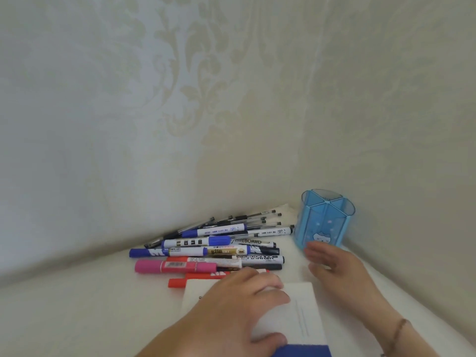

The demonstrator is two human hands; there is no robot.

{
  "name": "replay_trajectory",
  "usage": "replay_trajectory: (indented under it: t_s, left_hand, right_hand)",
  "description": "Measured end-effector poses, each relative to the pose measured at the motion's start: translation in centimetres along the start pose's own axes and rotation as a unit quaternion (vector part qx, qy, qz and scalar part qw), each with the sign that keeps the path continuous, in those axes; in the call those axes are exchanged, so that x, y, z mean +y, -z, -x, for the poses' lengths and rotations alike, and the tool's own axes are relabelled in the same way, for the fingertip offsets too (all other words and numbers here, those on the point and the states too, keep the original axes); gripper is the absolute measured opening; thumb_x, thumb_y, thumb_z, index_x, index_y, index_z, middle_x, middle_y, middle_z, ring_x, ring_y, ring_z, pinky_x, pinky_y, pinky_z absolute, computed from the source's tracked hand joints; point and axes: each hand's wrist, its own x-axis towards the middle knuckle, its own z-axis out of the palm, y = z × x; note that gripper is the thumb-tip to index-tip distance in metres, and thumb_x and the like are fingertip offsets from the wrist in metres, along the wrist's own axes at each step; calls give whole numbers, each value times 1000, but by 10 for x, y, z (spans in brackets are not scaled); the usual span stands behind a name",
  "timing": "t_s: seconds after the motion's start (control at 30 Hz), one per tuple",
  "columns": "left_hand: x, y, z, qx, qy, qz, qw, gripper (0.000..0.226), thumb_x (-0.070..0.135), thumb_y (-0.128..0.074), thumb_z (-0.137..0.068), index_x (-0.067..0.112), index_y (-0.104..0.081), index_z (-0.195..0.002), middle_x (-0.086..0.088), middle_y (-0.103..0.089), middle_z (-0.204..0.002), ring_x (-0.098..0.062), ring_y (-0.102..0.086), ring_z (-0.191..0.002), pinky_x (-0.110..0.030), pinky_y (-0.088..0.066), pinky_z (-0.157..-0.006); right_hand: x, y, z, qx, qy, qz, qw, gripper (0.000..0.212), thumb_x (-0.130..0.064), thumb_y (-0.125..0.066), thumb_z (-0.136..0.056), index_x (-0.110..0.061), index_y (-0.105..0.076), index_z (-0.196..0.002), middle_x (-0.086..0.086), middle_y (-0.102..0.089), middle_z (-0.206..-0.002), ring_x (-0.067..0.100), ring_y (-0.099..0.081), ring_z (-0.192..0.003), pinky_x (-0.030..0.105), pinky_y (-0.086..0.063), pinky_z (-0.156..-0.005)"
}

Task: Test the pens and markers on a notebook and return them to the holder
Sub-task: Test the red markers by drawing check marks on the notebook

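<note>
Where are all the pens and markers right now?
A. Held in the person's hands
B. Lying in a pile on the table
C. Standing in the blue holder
B: the pens and markers lie heaped left of the blue holder, whose visible compartments look empty.

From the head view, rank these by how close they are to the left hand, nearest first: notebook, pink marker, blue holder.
1. Notebook: directly under the left hand, which rests on it.
2. Pink marker: just ahead, to the left.
3. Blue holder: far right, past the right hand.
</note>
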Motion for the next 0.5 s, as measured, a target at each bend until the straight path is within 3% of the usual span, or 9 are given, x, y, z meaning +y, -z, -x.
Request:
replay_trajectory:
  t_s: [0.07, 0.13, 0.23, 0.3, 0.4, 0.5]
  left_hand:
    - [3, -1, -2, -15, -34, 15, 999, 42, 61, -47, -92, 39, -52, -127, 21, -43, -136, -5, -43, -123, -26, -39, -104]
    - [5, -2, -2, -17, -37, 31, 999, 41, 60, -49, -92, 39, -52, -127, 21, -43, -137, -3, -43, -124, -25, -35, -106]
    - [2, -1, -1, 31, -37, -9, 999, 43, 61, -58, -85, 41, -53, -123, 23, -48, -128, -3, -45, -118, -23, -36, -101]
    - [-1, -1, 0, 35, -29, -47, 998, 48, 69, -55, -81, 43, -52, -121, 23, -51, -121, -4, -48, -112, -23, -35, -97]
    - [-3, -5, 1, 7, -39, -101, 994, 53, 76, -46, -78, 43, -52, -119, 22, -56, -110, -9, -54, -99, -28, -30, -92]
    - [-1, -3, 1, -22, -78, -123, 989, 57, 75, -45, -78, 40, -51, -122, 20, -56, -111, -10, -49, -96, -28, -29, -91]
  right_hand:
    - [-3, 4, 5, -9, 57, 48, 997, 24, -14, -69, -82, -38, -66, -88, -19, -72, -82, -4, -64, -79, 10, -49, -75]
    - [-11, 5, 11, -52, 97, 99, 989, 8, -27, -69, -80, -35, -69, -79, -22, -69, -78, 3, -61, -71, 12, -47, -66]
    - [-20, 6, 18, -156, 116, 167, 967, 8, -32, -68, -77, -35, -67, -70, -20, -68, -74, 1, -58, -65, 14, -47, -62]
    - [-24, 12, 20, -217, 99, 203, 950, 4, -37, -70, -74, -35, -67, -71, -13, -69, -75, -2, -58, -64, 14, -48, -63]
    - [-33, 26, 28, -308, 68, 237, 919, 16, -48, -72, -70, -35, -67, -77, -10, -69, -77, -3, -58, -59, 12, -46, -59]
    - [-42, 34, 36, -403, 15, 216, 889, 13, -40, -71, -74, -29, -68, -78, -4, -72, -70, 6, -58, -49, 22, -47, -57]
